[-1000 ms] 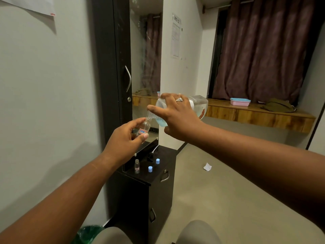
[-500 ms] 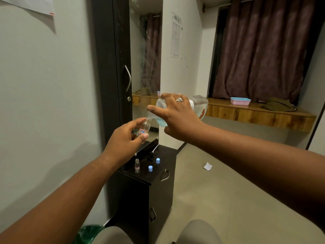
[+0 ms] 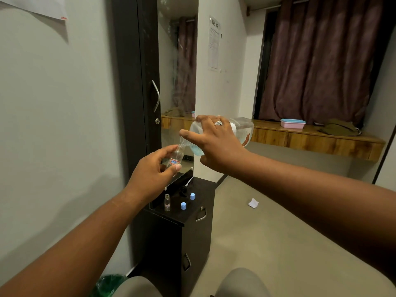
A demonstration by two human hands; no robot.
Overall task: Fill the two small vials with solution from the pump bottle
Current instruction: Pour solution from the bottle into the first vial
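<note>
**Clear vial under the tipped bottle**

Glass vial (image 3: 177,156) pinched in left hand (image 3: 150,174), grip clamped on its sides, neck tilted up to meet the pump bottle (image 3: 222,133). Bottle held sideways, right hand (image 3: 216,144) wrapped on its body, mouth touching the vial's rim. Barely any change from half a second ago: same pose, pour ongoing. Probably first fill unfinished. Second vial (image 3: 167,202) upright on black counter (image 3: 205,202), open, two blue caps (image 3: 183,205) beside it.

bottle (image 3: 240,130) tipped, blue liquid | vial (image 3: 176,156) at mouth | second vial (image 3: 167,202) upright
</note>
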